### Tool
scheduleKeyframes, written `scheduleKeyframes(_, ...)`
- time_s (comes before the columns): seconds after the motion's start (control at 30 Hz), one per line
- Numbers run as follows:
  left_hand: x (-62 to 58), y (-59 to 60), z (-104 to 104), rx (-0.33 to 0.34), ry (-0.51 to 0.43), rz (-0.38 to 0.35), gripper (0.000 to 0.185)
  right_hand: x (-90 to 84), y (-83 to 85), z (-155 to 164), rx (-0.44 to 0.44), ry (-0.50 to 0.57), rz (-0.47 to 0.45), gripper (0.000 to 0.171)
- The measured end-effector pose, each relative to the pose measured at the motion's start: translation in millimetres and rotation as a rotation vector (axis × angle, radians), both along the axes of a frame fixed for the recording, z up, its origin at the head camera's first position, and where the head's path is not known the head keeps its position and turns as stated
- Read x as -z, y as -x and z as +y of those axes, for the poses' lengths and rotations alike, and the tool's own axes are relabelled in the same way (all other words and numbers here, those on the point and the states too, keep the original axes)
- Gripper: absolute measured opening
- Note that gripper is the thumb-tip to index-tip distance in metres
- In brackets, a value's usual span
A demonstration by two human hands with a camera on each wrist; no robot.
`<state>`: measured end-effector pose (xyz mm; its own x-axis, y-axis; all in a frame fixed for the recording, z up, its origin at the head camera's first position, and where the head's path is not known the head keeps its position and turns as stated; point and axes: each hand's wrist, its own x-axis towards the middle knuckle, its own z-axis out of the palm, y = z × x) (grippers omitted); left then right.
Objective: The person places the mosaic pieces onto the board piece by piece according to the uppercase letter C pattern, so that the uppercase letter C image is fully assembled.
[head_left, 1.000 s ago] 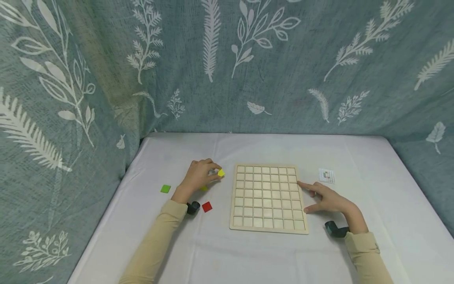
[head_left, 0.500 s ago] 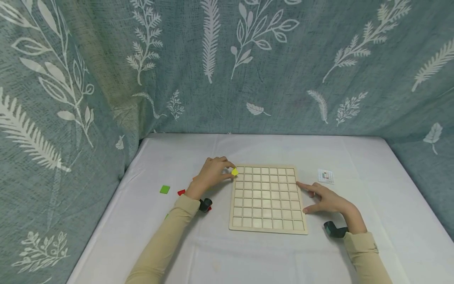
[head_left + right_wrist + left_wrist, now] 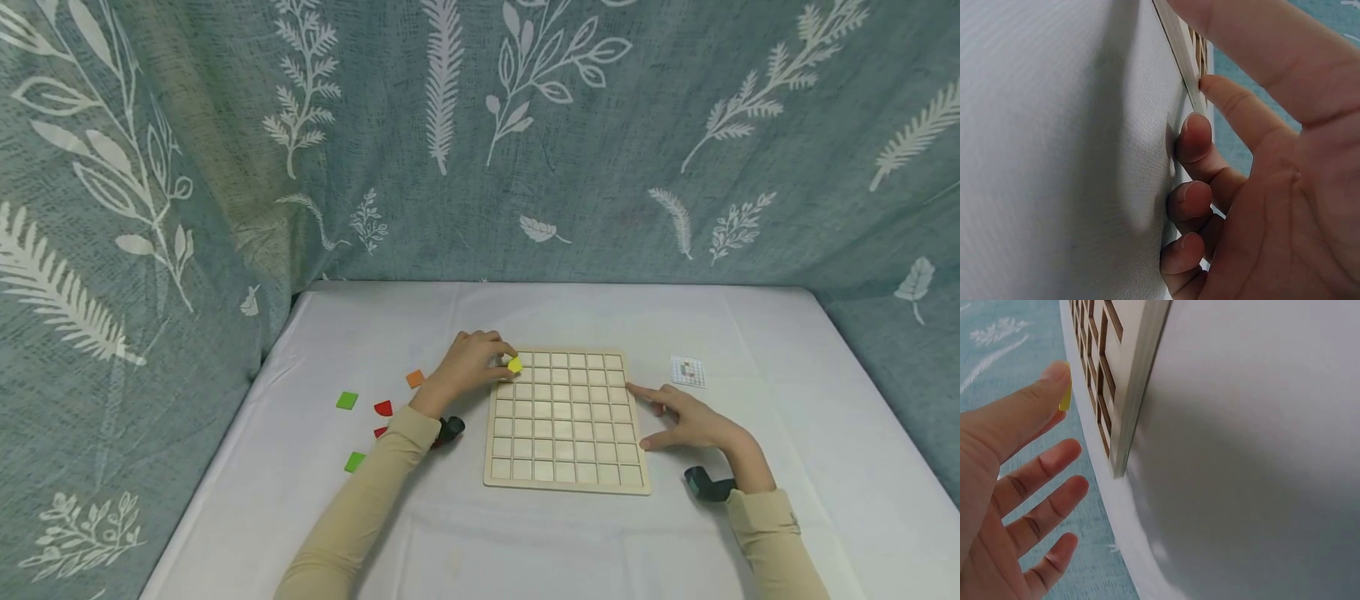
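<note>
Between thumb and index finger, my left hand [image 3: 471, 364] pinches a small yellow tile [image 3: 514, 365] over the upper left cells of a wooden grid board [image 3: 564, 417]. In the left wrist view the yellow tile [image 3: 1065, 394] shows edge-on, and the other fingers are spread apart from it. At the board's right edge, my right hand [image 3: 693, 421] rests with its index fingertip and thumb touching the frame. The right wrist view shows the remaining fingers of that hand [image 3: 1260, 206] loosely bent on the cloth.
Left of the board lie an orange tile [image 3: 416, 379], a red quarter-round tile [image 3: 383, 408] and green tiles [image 3: 347, 400]; the left arm partly covers other red pieces. A small printed pattern card [image 3: 687, 372] lies right of the board. White cloth [image 3: 570, 542] covers the table.
My left hand has carried the yellow tile rightward from the bare cloth to above the board's upper left corner, uncovering the orange and red tiles. The right hand has stayed at the board's edge.
</note>
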<state>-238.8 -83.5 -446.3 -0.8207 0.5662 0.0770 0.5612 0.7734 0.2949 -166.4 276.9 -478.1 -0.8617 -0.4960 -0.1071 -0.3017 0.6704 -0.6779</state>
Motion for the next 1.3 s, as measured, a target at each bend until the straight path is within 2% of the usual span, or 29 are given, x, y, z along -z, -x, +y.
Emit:
scheduleKeyframes(0.47,15.6,9.1,24,0.062,0.010,-0.013,0.034,-1.2,1.6,3,-0.002,-0.014,0.003,0.087)
scheduleKeyframes(0.7,12.5,6.4,30,0.093,0.004,-0.034,0.031,-0.9,0.9,3,0.007,-0.001,-0.008,0.088)
scheduleKeyframes(1.3,12.5,4.0,39,0.071,0.022,0.001,0.023,2.0,1.9,3,0.003,0.002,-0.001,0.090)
